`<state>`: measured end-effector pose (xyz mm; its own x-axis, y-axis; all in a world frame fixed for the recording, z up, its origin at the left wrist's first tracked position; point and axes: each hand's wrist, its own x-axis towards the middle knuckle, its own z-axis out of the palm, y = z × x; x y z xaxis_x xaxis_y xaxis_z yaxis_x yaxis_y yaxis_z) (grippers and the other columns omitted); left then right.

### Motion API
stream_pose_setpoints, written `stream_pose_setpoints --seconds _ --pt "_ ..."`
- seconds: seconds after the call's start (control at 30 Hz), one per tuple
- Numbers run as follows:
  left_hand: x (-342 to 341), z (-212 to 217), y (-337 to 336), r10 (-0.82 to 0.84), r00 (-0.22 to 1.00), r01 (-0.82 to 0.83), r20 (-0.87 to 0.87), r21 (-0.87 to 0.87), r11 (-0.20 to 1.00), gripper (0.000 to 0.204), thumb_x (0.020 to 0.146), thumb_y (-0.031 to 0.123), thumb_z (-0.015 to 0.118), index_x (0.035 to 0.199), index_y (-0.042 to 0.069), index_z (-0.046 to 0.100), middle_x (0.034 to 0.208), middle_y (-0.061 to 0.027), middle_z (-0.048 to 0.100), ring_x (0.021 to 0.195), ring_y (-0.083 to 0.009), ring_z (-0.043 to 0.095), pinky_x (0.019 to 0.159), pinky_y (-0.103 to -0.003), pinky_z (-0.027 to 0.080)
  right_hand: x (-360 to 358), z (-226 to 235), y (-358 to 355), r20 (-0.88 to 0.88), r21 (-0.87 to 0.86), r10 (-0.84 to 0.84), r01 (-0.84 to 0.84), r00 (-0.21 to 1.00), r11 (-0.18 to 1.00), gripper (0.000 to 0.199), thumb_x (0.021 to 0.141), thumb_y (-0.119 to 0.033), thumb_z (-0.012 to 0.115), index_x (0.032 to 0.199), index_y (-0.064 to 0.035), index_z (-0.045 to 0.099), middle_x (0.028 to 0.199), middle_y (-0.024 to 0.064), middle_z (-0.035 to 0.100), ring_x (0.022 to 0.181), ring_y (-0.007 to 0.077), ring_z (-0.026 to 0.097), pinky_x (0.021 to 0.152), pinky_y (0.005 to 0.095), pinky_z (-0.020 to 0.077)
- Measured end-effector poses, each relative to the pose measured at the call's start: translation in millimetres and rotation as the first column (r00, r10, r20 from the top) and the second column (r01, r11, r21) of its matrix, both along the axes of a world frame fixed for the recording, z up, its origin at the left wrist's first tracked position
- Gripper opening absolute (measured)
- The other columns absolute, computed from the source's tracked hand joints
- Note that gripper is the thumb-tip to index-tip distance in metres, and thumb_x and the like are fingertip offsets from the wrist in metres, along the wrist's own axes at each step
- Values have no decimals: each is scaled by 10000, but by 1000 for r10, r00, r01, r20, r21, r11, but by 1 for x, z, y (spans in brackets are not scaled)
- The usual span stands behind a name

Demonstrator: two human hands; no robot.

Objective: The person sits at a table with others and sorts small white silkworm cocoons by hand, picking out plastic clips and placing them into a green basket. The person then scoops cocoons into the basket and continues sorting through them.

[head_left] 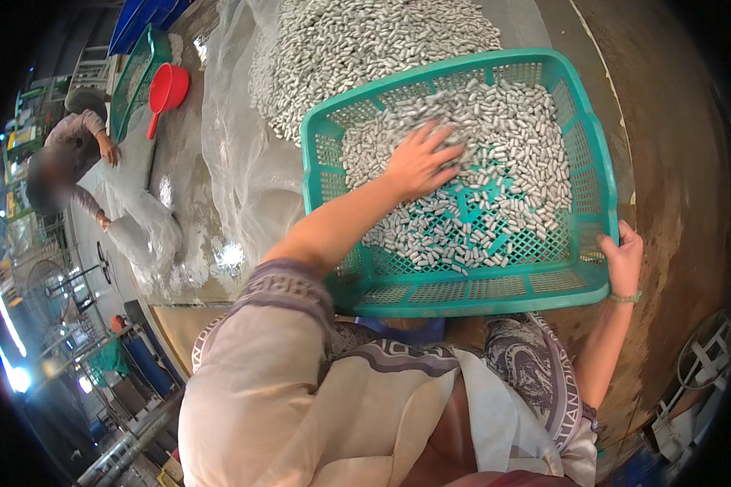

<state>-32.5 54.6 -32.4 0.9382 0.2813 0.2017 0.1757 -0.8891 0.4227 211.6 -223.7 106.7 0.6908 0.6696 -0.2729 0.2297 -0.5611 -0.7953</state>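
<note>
A green plastic basket [471,302] with mesh walls and floor stands in front of me, tilted in view. Small silvery-grey rod-shaped pieces [536,146] cover much of its floor; what they are made of I cannot tell. Among them, fingers spread, my left hand [418,166] touches the pieces, and those just beyond the fingertips are blurred. Bare green mesh shows beside and below this hand. My right hand [624,261] grips the basket's right side near its lower corner, with the thumb at the rim and the other fingers partly hidden.
Beyond the basket lies a large heap of the same pieces [357,49] on clear plastic sheeting [235,146] over the table. To the left are a red dipper [169,88], another green basket [130,81], and a person [77,142] handling the sheeting. A wet brown surface [666,138] lies right.
</note>
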Motion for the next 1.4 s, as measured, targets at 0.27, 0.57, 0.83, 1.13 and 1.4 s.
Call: stream_pose_setpoints --seconds 0.27,0.57,0.83,1.13,1.4 --pt "34 19 -109 -422 906 420 22 -151 895 523 826 504 488 1298 285 437 1424 -49 312 1341 -291 220 1073 -576 132 -1 -3 1 -135 1 -99 100 986 995 116 679 -16 557 641 -4 448 625 -43 413 599 50 355 532 227 295" --pt "7 6 2 -98 974 130 -207 146 981 455 825 421 520 1240 238 479 1249 -63 452 1194 -322 367 987 -490 285 4 2 2 -29 38 -52 53 998 998 154 676 -20 557 616 -24 416 599 -50 339 584 46 311 519 228 272" --pt "25 16 -100 -466 884 461 -45 -82 884 565 824 500 480 1336 278 388 1412 -40 328 1311 -293 274 1064 -565 145 3 -2 6 -74 22 -79 81 994 996 169 664 -21 552 607 -17 393 592 -40 353 576 50 318 508 237 276" --pt "-5 7 -1 -84 926 128 -367 98 987 600 835 480 495 1359 241 327 1373 -81 344 1321 -315 229 1029 -542 234 10 -4 0 -4 22 -78 78 997 997 210 653 -30 559 593 -16 358 607 -27 336 574 63 309 503 245 270" --pt "7 29 -62 -523 850 514 -64 -120 849 655 752 524 563 1323 245 407 1318 -130 407 1215 -343 373 962 -511 319 9 2 11 15 30 -41 41 999 999 210 650 -37 562 600 -12 360 614 -24 336 578 67 313 513 251 280"
